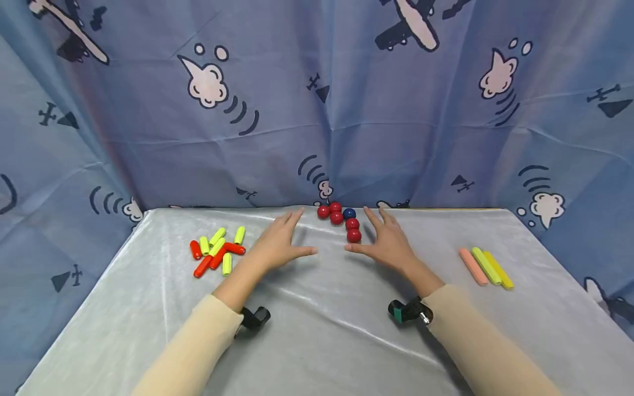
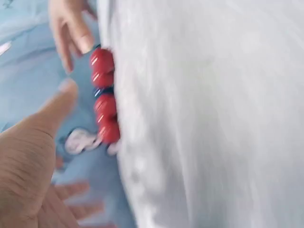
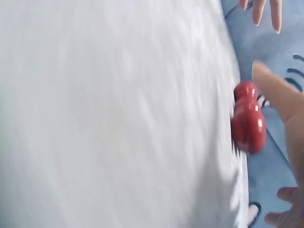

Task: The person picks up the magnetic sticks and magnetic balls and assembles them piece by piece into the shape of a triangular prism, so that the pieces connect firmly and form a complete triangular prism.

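Several glossy red balls [image 1: 354, 236] and one dark blue ball [image 1: 349, 214] sit in a loose cluster near the table's back edge. My left hand [image 1: 279, 242] hovers left of them, thumb and fingers spread, holding nothing. On their other side is my right hand [image 1: 386, 242], also spread and apart from the balls. The left wrist view shows the red balls [image 2: 108, 107] in a row beyond my left thumb. In the right wrist view, red balls [image 3: 249, 123] lie beside my right thumb, partly overlapping one another.
Short red and yellow-green sticks [image 1: 216, 247] lie in a loose pile on the left of the grey-white covered table [image 1: 322, 341]. Three longer sticks [image 1: 486, 267], pink, yellow-green and yellow, lie side by side at right. A blue patterned curtain [image 1: 277, 110] hangs behind.
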Available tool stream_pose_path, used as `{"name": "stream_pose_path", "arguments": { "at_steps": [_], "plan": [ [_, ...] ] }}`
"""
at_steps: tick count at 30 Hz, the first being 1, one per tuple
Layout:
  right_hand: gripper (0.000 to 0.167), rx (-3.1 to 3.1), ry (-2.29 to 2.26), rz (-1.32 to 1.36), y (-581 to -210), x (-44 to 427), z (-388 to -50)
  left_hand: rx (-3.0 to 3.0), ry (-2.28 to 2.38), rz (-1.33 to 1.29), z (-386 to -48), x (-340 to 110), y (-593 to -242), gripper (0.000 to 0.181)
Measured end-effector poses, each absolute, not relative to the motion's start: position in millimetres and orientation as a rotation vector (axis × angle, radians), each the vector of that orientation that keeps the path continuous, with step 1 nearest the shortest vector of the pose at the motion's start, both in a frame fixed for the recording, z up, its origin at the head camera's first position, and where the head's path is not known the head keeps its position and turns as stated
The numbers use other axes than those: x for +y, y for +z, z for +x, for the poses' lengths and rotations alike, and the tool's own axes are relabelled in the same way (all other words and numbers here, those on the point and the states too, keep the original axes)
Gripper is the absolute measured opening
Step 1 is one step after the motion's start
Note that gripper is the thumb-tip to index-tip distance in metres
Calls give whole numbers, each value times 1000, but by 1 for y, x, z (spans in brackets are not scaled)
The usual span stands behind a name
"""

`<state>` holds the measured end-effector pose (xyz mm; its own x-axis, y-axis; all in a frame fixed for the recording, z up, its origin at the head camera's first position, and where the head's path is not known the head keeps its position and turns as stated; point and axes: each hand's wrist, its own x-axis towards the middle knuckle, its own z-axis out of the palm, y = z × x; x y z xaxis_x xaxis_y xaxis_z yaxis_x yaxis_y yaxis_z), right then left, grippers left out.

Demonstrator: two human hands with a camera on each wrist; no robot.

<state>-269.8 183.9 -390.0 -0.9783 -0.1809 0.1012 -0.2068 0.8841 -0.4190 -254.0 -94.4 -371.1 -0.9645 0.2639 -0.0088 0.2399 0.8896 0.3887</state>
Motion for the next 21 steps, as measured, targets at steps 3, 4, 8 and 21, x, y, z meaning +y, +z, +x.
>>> {"name": "stream_pose_path", "arguments": {
  "at_steps": [3, 4, 8, 21],
  "plan": [
    [101, -2871, 972, 314, -396, 173, -269, 3029, 751, 525, -244, -121, -364, 72],
    [97, -2830, 1047, 304, -399, 169, -268, 3050, 789, 527, -240, -131, -363, 64],
    [77, -2677, 1215, 266, -408, 161, -267, 3136, 954, 453, -228, -163, -367, 50],
    [37, -2537, 1207, 316, -431, 164, -269, 3187, 750, 375, -222, -196, -384, 41]
  ]
}}
